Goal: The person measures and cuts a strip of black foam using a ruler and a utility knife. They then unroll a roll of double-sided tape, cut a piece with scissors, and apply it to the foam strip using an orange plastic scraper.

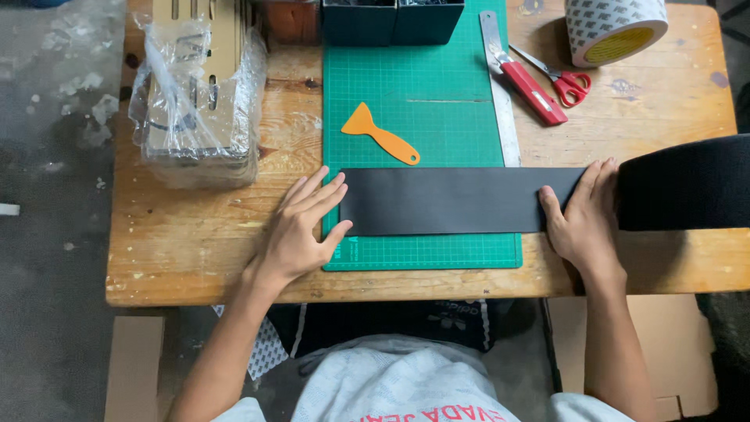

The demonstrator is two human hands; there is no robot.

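A long black strip of sheet material [449, 201] lies flat across a green cutting mat [414, 86], unrolled from a black roll [687, 181] at the right edge of the table. My left hand [301, 227] rests flat with spread fingers at the strip's left end, fingertips touching its edge. My right hand [584, 219] presses down flat on the strip's right part, just beside the roll. Neither hand grips anything.
On the wooden table [187, 258] lie an orange plastic scraper [380, 133], a steel ruler [500, 86], a red utility knife [531, 90], red scissors [566, 82], a big tape roll [613, 27], a plastic-wrapped cardboard stack [195, 94] and dark bins [391, 19].
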